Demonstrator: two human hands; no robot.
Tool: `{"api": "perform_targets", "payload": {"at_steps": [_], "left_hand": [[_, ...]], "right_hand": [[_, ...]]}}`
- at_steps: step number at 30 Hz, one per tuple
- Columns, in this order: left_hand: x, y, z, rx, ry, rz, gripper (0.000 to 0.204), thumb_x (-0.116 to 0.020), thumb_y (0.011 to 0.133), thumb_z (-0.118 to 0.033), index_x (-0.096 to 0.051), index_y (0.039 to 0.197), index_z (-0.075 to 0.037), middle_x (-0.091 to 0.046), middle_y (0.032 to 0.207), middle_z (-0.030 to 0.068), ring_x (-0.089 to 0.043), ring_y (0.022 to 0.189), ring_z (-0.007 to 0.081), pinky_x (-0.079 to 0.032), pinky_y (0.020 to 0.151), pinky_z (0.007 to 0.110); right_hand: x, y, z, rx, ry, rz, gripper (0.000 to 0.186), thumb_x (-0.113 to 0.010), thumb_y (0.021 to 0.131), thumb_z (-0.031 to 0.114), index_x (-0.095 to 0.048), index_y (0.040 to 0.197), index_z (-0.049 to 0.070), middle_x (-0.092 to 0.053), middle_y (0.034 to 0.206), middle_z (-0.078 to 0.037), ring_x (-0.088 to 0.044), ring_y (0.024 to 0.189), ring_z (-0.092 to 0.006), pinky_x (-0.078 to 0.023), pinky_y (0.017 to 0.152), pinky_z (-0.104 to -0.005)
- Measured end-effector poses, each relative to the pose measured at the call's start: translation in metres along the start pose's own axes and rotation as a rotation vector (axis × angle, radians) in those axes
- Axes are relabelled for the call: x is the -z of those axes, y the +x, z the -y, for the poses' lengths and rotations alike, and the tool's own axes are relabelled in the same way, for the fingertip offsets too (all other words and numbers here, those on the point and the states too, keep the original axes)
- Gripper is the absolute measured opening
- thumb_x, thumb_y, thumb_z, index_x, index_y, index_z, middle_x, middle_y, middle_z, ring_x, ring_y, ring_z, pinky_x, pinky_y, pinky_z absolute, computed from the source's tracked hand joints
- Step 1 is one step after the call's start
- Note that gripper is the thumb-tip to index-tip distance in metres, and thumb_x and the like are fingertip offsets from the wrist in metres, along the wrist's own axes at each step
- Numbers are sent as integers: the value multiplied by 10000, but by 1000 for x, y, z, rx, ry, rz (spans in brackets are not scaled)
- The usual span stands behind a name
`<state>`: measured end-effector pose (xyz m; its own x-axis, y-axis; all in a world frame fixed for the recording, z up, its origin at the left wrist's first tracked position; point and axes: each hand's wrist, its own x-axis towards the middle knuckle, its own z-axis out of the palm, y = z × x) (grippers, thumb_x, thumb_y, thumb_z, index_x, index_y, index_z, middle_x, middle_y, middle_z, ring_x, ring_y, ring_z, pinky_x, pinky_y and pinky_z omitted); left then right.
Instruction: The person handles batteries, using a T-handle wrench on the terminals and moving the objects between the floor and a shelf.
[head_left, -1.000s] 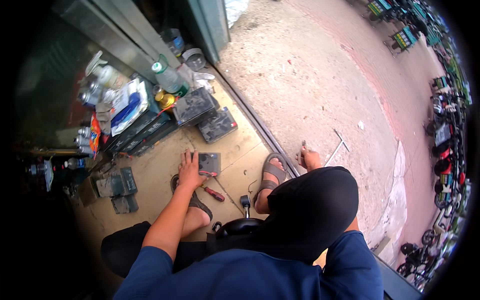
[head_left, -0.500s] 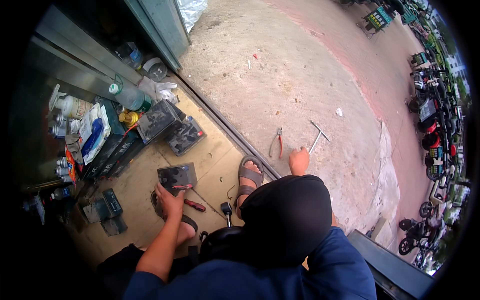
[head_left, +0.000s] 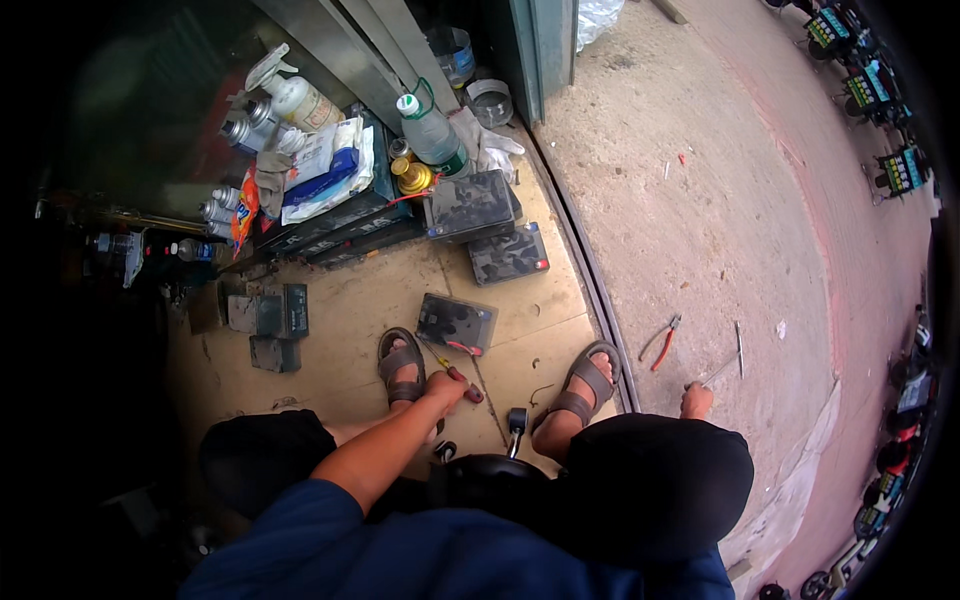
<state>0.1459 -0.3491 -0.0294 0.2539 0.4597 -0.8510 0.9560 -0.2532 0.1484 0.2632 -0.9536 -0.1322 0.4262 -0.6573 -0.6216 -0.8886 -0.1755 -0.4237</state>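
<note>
Landmark: small black box-shaped battery [head_left: 456, 323] lying flat on the tan tiled floor [head_left: 345, 300].
Left hand [head_left: 443, 387]: closed around a red-handled screwdriver [head_left: 462, 381], just below the battery.
Right hand [head_left: 696, 401]: right of the battery, touching a thin metal rod [head_left: 722, 369]; grip unclear.
Red-handled pliers [head_left: 661, 341]: right of the battery, on the concrete.

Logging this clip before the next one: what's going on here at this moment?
A person sits low over a tan tiled floor, sandalled feet apart. The left hand grips a red-handled screwdriver beside a small dark rectangular battery lying flat by the left foot. The right hand rests on the concrete pavement outside the door track, next to a thin metal rod and red-handled pliers. More batteries and bottles crowd the doorway.
</note>
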Motion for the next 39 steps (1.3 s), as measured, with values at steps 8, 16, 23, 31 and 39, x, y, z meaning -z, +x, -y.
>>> {"api": "perform_targets", "payload": {"at_steps": [8, 16, 23, 31, 39], "left_hand": [[59, -4, -43, -224, 367, -222, 490, -783, 871, -407, -757, 1174, -23, -746, 1223, 228, -712, 1180, 383, -567, 993, 470], [65, -31, -51, -273, 241, -251, 574, -822, 848, -397, -704, 1257, -13, -734, 1280, 206, -704, 1209, 381, -570, 1012, 460], [70, -35, -50, -341, 133, -348, 759, -871, 796, -409, -568, 1372, -20, -676, 1366, 197, -667, 1264, 361, -551, 1059, 443], [73, -40, -53, -441, 95, -446, 1069, -976, 643, -336, -389, 1478, -21, -440, 1523, 200, -442, 1461, 379, -443, 1189, 454], [69, -24, -63, -523, -20, -364, 1253, -941, 688, -489, -245, 1617, -16, -300, 1675, 237, -321, 1547, 413, -321, 1259, 498]], "right_hand": [[46, -108, 176, 448, 939, -65, 272, -566, 1070, 244, -657, 1148, 0, -539, 744, 17, -451, 560, -70, -320, 478, -239], [197, -287, 358, 1129, 1091, -93, 327, -559, 1119, 304, -629, 1140, -15, -657, 974, -102, -607, 852, -169, -499, 759, -308], [235, -437, 441, 1319, 1164, 84, 395, -398, 1173, 326, -602, 1024, 22, -545, 799, -8, -400, 627, -89, -323, 556, -244], [73, -562, 381, 1189, 481, 948, 445, -663, 1047, 362, -640, 1198, -56, -461, 719, 56, -418, 659, -65, -329, 621, -247], [-18, -536, 310, 830, 424, 1033, 299, -565, 1056, 169, -688, 1197, -65, -522, 805, 39, -491, 754, -84, -418, 737, -238]]}}
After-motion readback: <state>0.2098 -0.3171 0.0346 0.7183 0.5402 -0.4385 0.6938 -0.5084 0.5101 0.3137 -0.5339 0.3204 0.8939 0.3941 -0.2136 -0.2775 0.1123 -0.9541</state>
